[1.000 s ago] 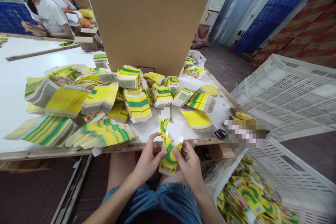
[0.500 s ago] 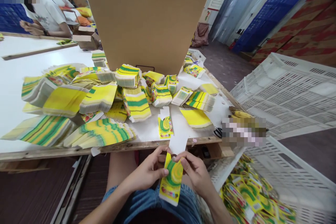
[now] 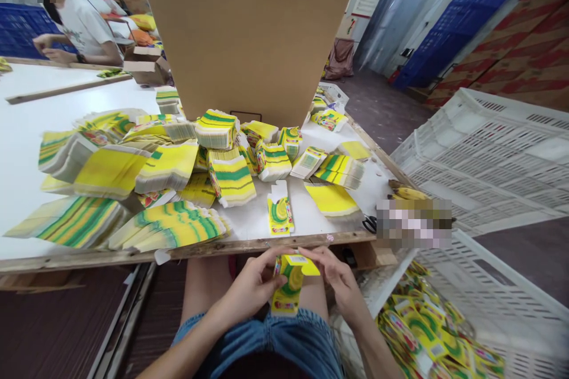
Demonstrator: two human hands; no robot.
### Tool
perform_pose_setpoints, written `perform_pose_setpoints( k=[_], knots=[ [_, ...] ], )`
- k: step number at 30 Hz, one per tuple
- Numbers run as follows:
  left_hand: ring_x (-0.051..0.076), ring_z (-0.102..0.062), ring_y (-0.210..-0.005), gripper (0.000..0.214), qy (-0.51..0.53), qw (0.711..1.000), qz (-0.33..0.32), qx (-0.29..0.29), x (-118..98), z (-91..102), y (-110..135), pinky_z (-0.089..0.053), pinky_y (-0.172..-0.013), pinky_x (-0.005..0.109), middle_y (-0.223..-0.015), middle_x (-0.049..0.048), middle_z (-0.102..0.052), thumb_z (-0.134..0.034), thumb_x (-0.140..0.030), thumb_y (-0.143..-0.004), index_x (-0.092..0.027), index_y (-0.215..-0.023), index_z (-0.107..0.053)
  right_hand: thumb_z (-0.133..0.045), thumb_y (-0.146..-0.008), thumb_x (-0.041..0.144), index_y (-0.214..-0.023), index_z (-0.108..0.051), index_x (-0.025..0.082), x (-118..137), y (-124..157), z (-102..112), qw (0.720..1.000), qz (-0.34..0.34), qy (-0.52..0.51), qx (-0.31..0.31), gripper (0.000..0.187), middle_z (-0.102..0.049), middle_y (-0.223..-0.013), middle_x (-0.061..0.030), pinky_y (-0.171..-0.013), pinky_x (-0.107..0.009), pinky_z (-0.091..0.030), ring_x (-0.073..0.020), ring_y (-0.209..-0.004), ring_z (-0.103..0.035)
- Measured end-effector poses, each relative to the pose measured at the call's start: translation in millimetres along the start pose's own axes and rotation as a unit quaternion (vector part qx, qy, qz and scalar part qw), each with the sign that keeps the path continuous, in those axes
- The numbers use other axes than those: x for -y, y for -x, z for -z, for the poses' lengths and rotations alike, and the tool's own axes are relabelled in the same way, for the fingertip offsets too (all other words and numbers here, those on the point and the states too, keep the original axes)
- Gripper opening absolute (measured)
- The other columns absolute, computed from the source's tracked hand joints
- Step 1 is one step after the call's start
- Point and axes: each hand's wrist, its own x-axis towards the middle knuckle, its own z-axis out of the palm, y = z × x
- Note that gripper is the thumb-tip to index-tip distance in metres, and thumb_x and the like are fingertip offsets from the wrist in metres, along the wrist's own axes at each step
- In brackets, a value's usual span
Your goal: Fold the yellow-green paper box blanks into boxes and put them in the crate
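A small yellow and green carton [image 3: 288,290] is upright above my lap, just in front of the table edge. My left hand [image 3: 258,281] grips it from the left side, thumb on its front face. At the carton's top, the fingers of my right hand [image 3: 335,275] touch the back edge, and their tips are partly hidden. A white panel with a barcode shows on the top, and a yellow flap [image 3: 311,269] sticks out to the right. Beyond my hands, a flattened carton [image 3: 280,210] of the same print lies on the white tabletop.
Stacks of flat cartons [image 3: 164,225] spread across the table [image 3: 244,222]. Behind them stands a large cardboard box [image 3: 249,29]. Scissors [image 3: 368,224] lie at the right edge. A white crate [image 3: 489,272] of yellow packs is at lower right. A person [image 3: 89,29] sits at far left.
The carton's long white top panel has been folded down, and a yellow side flap now juts right. My right hand has shifted slightly right and up along the top.
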Motion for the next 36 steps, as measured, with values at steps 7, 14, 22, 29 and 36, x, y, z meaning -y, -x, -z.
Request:
perform_pose_setpoints(
  k=[7, 14, 22, 29, 36],
  knots=[
    [0.024, -0.058, -0.107, 0.049, -0.047, 0.998, -0.046, 0.02, -10, -6.6, -1, -0.044, -0.094, 0.034, -0.115, 0.0098, -0.065, -0.057, -0.019, -0.085, -0.023, -0.134, -0.05, -0.064, -0.082, 0.028, -0.11, -0.059, 0.018, 4, -4, -13, 0.988, -0.101, 0.117, -0.014, 0.03, -0.062, -0.055, 0.0046, -0.054, -0.025, -0.045, -0.0161, -0.051, -0.058],
    [0.022, -0.066, -0.087, 0.055, 0.045, 0.998, -0.012, 0.035, -9, 0.0, -4, -0.051, -0.075, 0.03, -0.101, 0.0094, -0.069, -0.069, -0.021, -0.077, -0.019, -0.129, -0.052, -0.053, -0.091, 0.037, -0.128, -0.059, 0.019, 1, 1, -16, 0.993, -0.034, 0.108, 0.018, 0.042, -0.075, -0.09, -0.007, -0.076, -0.031, -0.053, -0.0231, -0.086, -0.069],
    [0.022, -0.065, -0.102, 0.063, -0.131, 0.988, -0.076, 0.014, 4, -17.4, -11, -0.053, -0.089, 0.036, -0.115, 0.0102, -0.067, -0.06, -0.017, -0.083, -0.024, -0.141, -0.038, -0.056, -0.086, 0.044, -0.111, -0.069, 0.027, -1, 30, 35, 0.964, -0.039, 0.235, -0.118, 0.033, -0.07, -0.112, -0.0093, -0.088, -0.044, -0.049, -0.0298, -0.101, -0.063],
    [0.03, -0.046, -0.131, 0.032, -0.472, 0.871, -0.091, -0.101, 8, 29.9, -52, -0.036, -0.111, 0.046, -0.137, 0.0181, -0.054, -0.052, -0.02, -0.088, -0.012, -0.117, -0.063, -0.055, -0.085, 0.046, -0.083, -0.071, 0.026, 18, 4, 51, 0.918, 0.007, 0.375, -0.128, 0.026, -0.069, -0.088, -0.0074, -0.081, -0.042, -0.045, -0.0276, -0.087, -0.062],
    [0.032, -0.059, -0.118, 0.028, -0.487, 0.865, -0.084, -0.086, 12, 31.2, -58, -0.045, -0.102, 0.046, -0.136, 0.0164, -0.056, -0.049, -0.023, -0.089, -0.014, -0.11, -0.066, -0.068, -0.07, 0.024, -0.083, -0.068, 0.017, -40, -115, -32, 0.926, -0.054, 0.314, -0.201, 0.015, -0.069, -0.087, -0.0128, -0.078, -0.037, -0.043, -0.029, -0.086, -0.062]
  ],
)
